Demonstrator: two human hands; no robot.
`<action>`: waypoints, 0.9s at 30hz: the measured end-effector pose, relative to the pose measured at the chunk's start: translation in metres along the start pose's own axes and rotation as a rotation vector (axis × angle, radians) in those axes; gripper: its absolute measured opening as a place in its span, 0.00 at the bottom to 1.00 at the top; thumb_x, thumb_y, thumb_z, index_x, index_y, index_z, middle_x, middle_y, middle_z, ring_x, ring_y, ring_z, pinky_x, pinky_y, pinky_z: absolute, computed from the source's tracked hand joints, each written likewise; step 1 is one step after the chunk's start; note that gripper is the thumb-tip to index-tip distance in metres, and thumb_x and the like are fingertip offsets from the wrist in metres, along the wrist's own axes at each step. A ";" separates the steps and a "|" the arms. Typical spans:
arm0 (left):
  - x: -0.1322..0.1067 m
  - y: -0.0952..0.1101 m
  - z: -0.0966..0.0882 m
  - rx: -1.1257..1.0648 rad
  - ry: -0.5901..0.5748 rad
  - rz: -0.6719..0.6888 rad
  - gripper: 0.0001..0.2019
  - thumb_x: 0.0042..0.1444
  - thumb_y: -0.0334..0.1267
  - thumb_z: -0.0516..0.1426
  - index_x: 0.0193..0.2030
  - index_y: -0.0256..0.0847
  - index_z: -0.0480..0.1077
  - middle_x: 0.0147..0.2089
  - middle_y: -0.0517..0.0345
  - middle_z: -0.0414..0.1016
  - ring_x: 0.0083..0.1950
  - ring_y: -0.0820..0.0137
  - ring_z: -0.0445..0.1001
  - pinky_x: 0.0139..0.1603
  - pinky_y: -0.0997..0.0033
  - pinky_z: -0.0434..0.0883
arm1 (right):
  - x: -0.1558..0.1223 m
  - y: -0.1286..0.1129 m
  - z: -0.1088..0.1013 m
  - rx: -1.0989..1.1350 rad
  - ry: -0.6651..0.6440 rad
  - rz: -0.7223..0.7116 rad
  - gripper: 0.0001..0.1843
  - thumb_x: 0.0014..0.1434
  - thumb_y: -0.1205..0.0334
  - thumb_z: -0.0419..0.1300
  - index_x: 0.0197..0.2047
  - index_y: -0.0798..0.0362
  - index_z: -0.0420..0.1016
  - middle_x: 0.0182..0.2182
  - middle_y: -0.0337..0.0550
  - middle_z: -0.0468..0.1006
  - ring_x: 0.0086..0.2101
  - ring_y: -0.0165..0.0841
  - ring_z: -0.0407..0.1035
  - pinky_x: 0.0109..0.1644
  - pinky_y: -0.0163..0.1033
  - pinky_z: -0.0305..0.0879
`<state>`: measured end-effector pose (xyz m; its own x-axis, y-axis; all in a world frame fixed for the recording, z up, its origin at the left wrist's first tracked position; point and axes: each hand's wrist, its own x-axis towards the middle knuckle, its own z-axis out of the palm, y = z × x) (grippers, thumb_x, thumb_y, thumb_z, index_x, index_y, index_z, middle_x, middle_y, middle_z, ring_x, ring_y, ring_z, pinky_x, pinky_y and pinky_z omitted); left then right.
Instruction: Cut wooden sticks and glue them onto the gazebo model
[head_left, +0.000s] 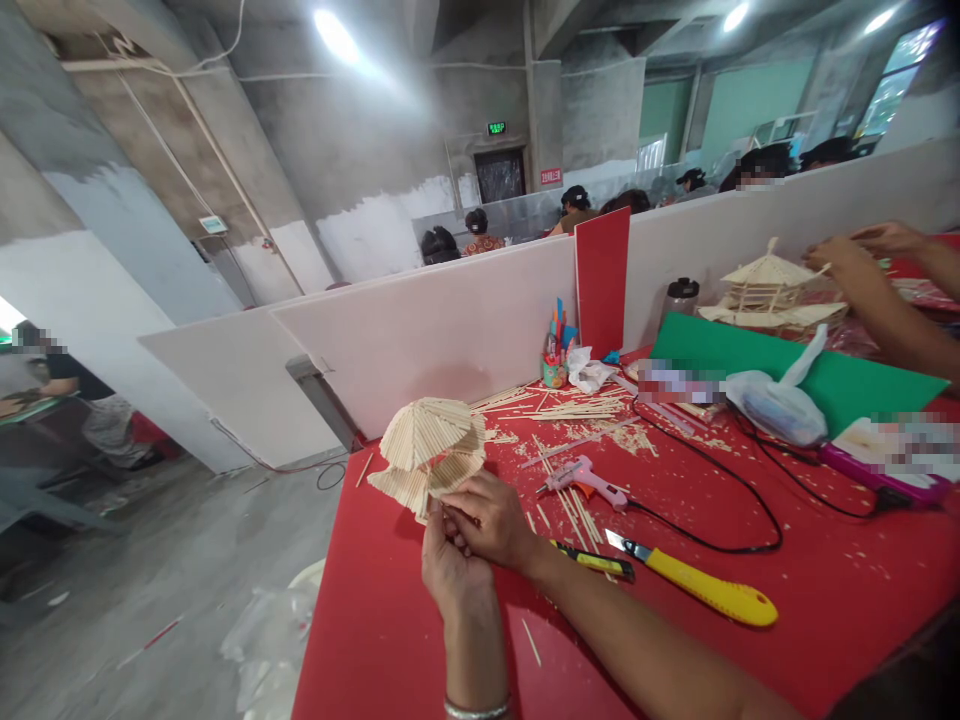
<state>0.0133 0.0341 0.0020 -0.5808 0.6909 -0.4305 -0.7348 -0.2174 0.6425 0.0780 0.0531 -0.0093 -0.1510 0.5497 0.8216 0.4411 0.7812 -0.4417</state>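
Note:
A small pavilion model (427, 435) built of thin wooden sticks stands at the left part of the red table, with a conical upper roof above a wider lower one. At its near lower edge both hands meet, fingertips close together. My left hand (456, 572), palm turned up and a bracelet at the wrist, has its thumb and fingers pinched. My right hand (491, 518) reaches over from the right, fingers curled against the left fingertips and the model's lower roof. Whatever lies between the fingertips is hidden or too small to name.
On the red table (390, 640) lie a pink glue gun (585, 482), a yellow utility knife (705, 585) with its blade out, a smaller cutter (596, 560), and loose sticks (577, 408). A white partition (435, 335) runs behind. Another person's hands (847, 260) work at a second model (772, 285).

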 end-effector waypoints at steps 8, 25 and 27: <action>0.003 -0.005 -0.005 0.037 -0.046 0.082 0.11 0.55 0.36 0.62 0.25 0.37 0.66 0.20 0.69 0.60 0.18 0.83 0.62 0.19 0.86 0.63 | -0.001 0.001 0.000 0.016 -0.030 0.014 0.13 0.67 0.61 0.53 0.40 0.50 0.80 0.33 0.44 0.79 0.36 0.35 0.70 0.41 0.39 0.67; 0.010 -0.010 -0.014 0.102 -0.084 0.162 0.09 0.52 0.38 0.65 0.29 0.37 0.71 0.21 0.66 0.66 0.21 0.80 0.68 0.22 0.84 0.67 | 0.001 0.001 -0.001 -0.022 -0.068 0.025 0.11 0.65 0.61 0.55 0.39 0.49 0.80 0.32 0.43 0.79 0.35 0.34 0.70 0.40 0.38 0.67; 0.005 -0.009 -0.015 0.107 -0.073 0.162 0.06 0.53 0.36 0.64 0.32 0.38 0.73 0.25 0.63 0.72 0.24 0.78 0.72 0.25 0.83 0.70 | 0.003 0.001 -0.003 -0.002 -0.082 0.024 0.11 0.64 0.61 0.55 0.41 0.50 0.80 0.33 0.44 0.79 0.36 0.35 0.71 0.41 0.38 0.68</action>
<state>0.0116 0.0295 -0.0156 -0.6588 0.7016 -0.2714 -0.5900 -0.2581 0.7650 0.0808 0.0542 -0.0064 -0.2119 0.5906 0.7786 0.4473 0.7670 -0.4601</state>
